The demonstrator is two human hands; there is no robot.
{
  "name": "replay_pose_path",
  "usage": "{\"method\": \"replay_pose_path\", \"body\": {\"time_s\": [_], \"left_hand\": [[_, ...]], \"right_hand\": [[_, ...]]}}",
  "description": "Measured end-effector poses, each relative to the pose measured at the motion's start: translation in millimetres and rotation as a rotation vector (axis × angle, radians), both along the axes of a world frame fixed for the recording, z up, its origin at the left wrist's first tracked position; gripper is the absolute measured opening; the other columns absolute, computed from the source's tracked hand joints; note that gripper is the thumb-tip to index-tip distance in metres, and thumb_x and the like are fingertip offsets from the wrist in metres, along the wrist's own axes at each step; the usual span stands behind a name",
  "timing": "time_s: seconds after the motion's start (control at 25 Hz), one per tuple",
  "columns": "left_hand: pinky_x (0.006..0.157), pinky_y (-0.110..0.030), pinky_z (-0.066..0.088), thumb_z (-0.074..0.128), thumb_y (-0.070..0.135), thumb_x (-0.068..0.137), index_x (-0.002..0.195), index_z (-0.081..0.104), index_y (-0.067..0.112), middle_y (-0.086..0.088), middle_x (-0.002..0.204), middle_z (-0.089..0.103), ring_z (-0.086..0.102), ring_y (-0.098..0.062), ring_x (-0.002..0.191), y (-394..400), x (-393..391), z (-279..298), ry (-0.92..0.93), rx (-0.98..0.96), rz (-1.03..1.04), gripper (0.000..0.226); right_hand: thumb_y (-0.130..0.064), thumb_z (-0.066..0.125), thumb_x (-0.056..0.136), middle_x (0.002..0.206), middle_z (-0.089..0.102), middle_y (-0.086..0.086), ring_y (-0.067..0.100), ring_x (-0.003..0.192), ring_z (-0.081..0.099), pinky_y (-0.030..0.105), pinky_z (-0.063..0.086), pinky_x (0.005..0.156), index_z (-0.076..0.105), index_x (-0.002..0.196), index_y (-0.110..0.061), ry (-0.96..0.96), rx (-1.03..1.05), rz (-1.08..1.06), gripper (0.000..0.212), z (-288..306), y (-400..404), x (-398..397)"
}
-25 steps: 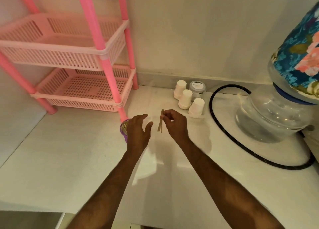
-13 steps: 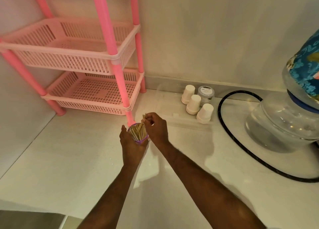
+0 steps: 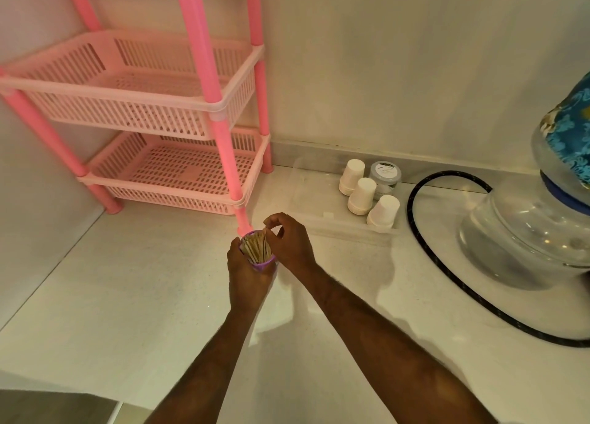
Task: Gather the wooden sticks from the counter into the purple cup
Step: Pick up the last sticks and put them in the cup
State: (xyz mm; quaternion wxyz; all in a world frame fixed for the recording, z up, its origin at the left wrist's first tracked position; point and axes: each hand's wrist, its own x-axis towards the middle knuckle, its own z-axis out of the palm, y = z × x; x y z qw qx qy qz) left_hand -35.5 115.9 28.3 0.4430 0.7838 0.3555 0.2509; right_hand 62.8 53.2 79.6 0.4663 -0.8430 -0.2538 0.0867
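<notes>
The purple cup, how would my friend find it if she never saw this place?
Look for the tall pink rack in the corner of the white counter. Right by its front leg, the left hand holds the purple cup. Unlike the upside-down white cups by the wall, it is upright and stuffed with wooden sticks.

Purple cup [image 3: 263,266], tan wooden sticks [image 3: 256,248], pink rack [image 3: 166,110], white paper cups [image 3: 362,196], black hose [image 3: 447,273]

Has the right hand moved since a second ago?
Yes. The right hand has gone left, away from the paper cups, and now sits at the purple cup by the pink rack's leg.
</notes>
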Motion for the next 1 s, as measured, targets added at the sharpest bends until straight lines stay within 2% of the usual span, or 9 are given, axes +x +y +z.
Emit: {"method": "replay_pose_path", "body": {"time_s": [0.16,0.32,0.44,0.64,0.8,0.92,1.0], "left_hand": [[0.099,-0.048,0.055,0.086,0.036,0.072,0.132,0.048,0.013,-0.007,0.124,0.063,0.062,-0.027,0.115,-0.1,0.2,-0.3,-0.018,-0.005,-0.01,0.075],[0.101,-0.046,0.053,0.082,0.046,0.071,0.134,0.048,0.013,-0.006,0.128,0.062,0.061,-0.027,0.118,-3.9,3.0,2.3,-0.043,-0.037,-0.056,0.08],[0.103,-0.045,0.052,0.088,0.037,0.068,0.135,0.047,0.013,-0.006,0.131,0.061,0.06,-0.025,0.119,-17.4,12.3,8.9,-0.052,-0.093,-0.176,0.083],[0.103,-0.027,0.045,0.093,0.038,0.061,0.145,0.033,0.016,-0.003,0.142,0.052,0.053,-0.02,0.126,-65.2,43.4,20.5,0.031,-0.124,-0.324,0.106],[0.107,-0.034,0.047,0.091,0.032,0.066,0.138,0.04,0.019,-0.006,0.139,0.054,0.055,-0.024,0.125,-98.1,60.5,14.2,0.034,-0.153,-0.445,0.09],[0.107,-0.037,0.049,0.091,0.032,0.066,0.14,0.041,0.015,-0.005,0.14,0.054,0.054,-0.02,0.124,-110.4,72.4,12.8,0.041,-0.152,-0.489,0.091],[0.107,-0.033,0.048,0.09,0.034,0.067,0.14,0.041,0.016,-0.003,0.14,0.053,0.054,-0.017,0.124,-116.4,78.6,10.3,0.055,-0.16,-0.514,0.09]], "right_hand": [[-0.021,0.068,0.089,0.109,0.064,-0.008,0.005,0.089,0.058,0.012,0.046,0.07,0.066,0.103,-0.024,-0.069,-0.018,0.029,0.015,-3.1,-5.3,0.1],[-0.02,0.061,0.094,0.115,0.065,-0.003,0.005,0.093,0.058,0.015,0.049,0.077,0.065,0.11,-0.02,-0.065,0.027,-0.023,0.016,-2.4,-25.8,1.0],[-0.015,0.053,0.098,0.116,0.066,-0.001,0.009,0.101,0.061,0.018,0.05,0.084,0.063,0.114,-0.017,-0.056,0.12,-0.155,0.019,-6.5,-65.8,3.7],[-0.004,0.046,0.098,0.109,0.068,-0.002,0.011,0.102,0.064,0.033,0.055,0.092,0.063,0.116,-0.018,0.053,0.172,-0.452,0.029,-25.6,-147.5,11.0],[-0.003,0.045,0.099,0.108,0.067,-0.004,0.011,0.101,0.064,0.031,0.056,0.09,0.062,0.116,-0.022,0.128,0.191,-0.578,0.03,-35.2,-193.9,14.1],[-0.003,0.046,0.099,0.107,0.067,-0.002,0.018,0.101,0.065,0.033,0.055,0.09,0.062,0.117,-0.019,0.158,0.192,-0.625,0.028,-38.1,-212.3,16.9],[-0.004,0.048,0.099,0.108,0.067,0.001,0.021,0.1,0.065,0.034,0.054,0.091,0.062,0.118,-0.016,0.174,0.199,-0.64,0.026,-36.6,-216.4,19.7]]}}
